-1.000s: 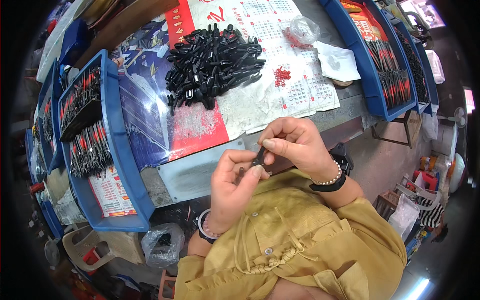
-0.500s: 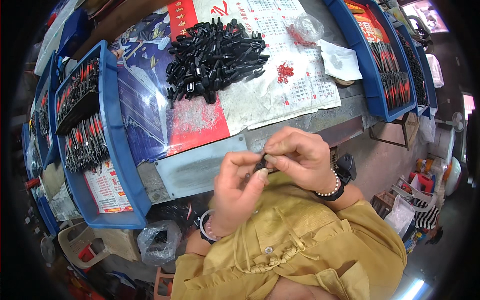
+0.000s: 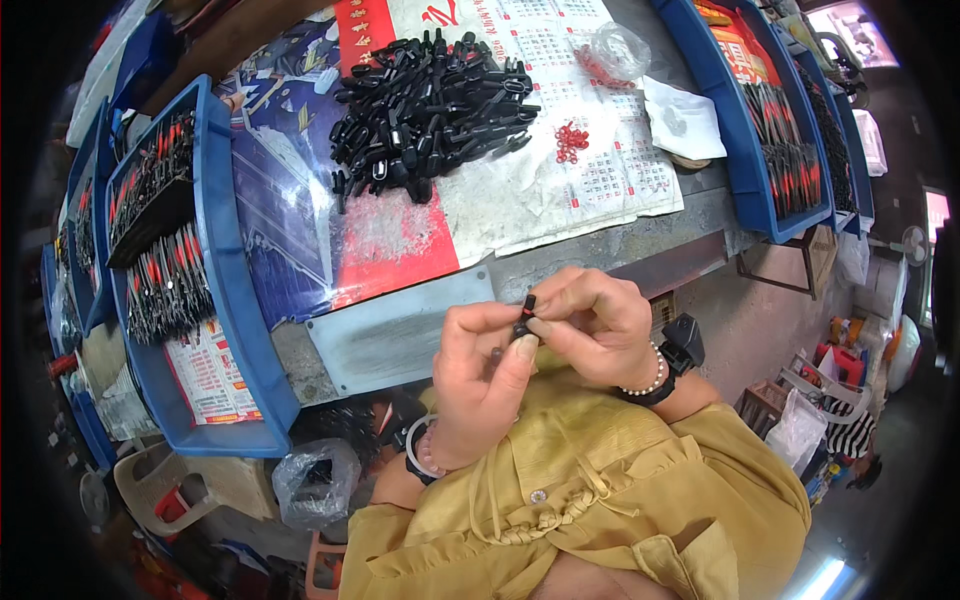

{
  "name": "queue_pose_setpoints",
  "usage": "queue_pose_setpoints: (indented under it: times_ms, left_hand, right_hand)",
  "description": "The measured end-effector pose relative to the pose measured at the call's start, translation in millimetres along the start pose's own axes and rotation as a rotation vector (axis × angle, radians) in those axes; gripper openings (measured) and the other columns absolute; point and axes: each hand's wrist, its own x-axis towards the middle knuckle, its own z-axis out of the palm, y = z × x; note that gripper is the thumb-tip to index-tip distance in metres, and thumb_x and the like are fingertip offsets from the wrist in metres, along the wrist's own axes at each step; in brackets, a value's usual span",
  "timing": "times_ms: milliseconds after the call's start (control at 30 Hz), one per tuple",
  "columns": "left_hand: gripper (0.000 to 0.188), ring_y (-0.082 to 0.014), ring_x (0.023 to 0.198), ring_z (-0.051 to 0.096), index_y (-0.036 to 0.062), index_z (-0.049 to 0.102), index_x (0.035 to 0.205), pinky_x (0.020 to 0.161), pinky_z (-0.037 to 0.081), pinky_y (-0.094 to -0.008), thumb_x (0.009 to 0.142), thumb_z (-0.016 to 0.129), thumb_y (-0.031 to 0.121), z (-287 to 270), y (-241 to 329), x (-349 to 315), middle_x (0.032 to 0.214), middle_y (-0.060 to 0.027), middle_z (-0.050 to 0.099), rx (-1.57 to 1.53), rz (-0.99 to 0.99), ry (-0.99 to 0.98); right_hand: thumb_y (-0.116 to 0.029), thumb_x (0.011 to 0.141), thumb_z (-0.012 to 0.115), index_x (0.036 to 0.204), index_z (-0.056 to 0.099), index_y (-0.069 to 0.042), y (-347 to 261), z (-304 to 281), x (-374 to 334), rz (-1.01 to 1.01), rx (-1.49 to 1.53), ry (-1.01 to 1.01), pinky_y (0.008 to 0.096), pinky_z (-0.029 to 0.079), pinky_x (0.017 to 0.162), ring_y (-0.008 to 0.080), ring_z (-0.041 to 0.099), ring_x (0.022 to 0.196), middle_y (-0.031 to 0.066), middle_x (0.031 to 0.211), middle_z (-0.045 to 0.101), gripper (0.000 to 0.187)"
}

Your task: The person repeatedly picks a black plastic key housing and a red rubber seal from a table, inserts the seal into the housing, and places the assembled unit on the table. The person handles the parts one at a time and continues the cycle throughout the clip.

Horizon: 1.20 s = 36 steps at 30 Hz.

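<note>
Over the table's near edge, my left hand pinches a small black plastic part between thumb and fingers. My right hand closes on the same part from the other side, thumb against it. A spot of red, like a small ring, shows on the part between my fingertips; the rest is covered by them. Beyond my hands lies a heap of similar black plastic parts. To the right of that heap sits a little cluster of red rings.
Blue trays stand at left and right, holding rows of black-and-red pieces. A clear plastic bag with red bits and a white paper lie on the calendar sheet. A metal plate lines the front edge.
The black part has come more into sight between my fingers, its end pointing up and the red spot now showing. My right fingers have shifted slightly away from its upper end.
</note>
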Motion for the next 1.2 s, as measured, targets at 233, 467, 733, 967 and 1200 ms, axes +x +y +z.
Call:
queue_pose_setpoints:
  times_ms: [233,467,733,967,1200]
  left_hand:
    - [0.024,-0.0048,0.072,0.052,-0.0016,0.043,0.111,0.063,0.043,-0.0196,0.091,0.056,0.002,-2.6,1.5,2.4,0.086,-0.0039,0.057,-0.136,-0.026,-0.006]
    - [0.022,-0.0052,0.072,0.053,0.0002,0.041,0.106,0.063,0.044,-0.0202,0.09,0.056,-0.001,-5.3,0.7,-0.5,0.091,-0.0056,0.056,-0.185,-0.073,0.003]
    - [0.026,-0.0021,0.054,0.043,0.0001,0.043,0.117,0.049,0.033,-0.0166,0.093,0.049,0.006,-17.7,13.7,5.0,0.074,-0.0056,0.06,-0.333,-0.32,-0.026]
    - [0.022,-0.0049,0.045,0.037,0.0035,0.05,0.11,0.042,0.028,-0.0181,0.094,0.046,0.018,-46.7,9.3,0.9,0.078,-0.0092,0.061,-0.585,-0.279,-0.019]
    - [0.016,-0.0086,0.049,0.038,0.0078,0.048,0.093,0.045,0.033,-0.0203,0.095,0.048,0.023,-62.0,8.9,-7.0,0.078,-0.0077,0.056,-0.671,-0.234,0.088]
  right_hand:
    - [0.004,0.078,0.065,0.086,0.063,0.003,-3.7,2.3,3.0,-0.028,-0.077,0.092,0.0293,0.051,0.068,0.0227,0.065,0.078,0.0136,0.087,0.065,0.008]
    - [0.005,0.076,0.064,0.084,0.063,0.003,-1.0,3.9,2.1,-0.081,-0.05,0.024,0.0288,0.051,0.063,0.0226,0.064,0.073,0.014,0.086,0.064,0.008]
    - [0.001,0.082,0.064,0.088,0.062,0.003,-3.6,-5.5,18.1,0.05,-0.061,-0.103,0.0261,0.048,0.062,0.0172,0.061,0.072,0.0132,0.086,0.064,0.006]
    - [0.002,0.082,0.061,0.091,0.06,0.001,17.0,4.5,67.5,-0.039,-0.512,-0.126,0.0289,0.049,0.065,0.0211,0.061,0.072,0.0099,0.083,0.061,0.009]
    - [-0.016,0.08,0.064,0.094,0.057,-0.008,45.2,47.9,101.7,-0.075,-0.926,-0.168,0.0417,0.048,0.059,0.0323,0.06,0.071,0.0114,0.078,0.057,0.018]
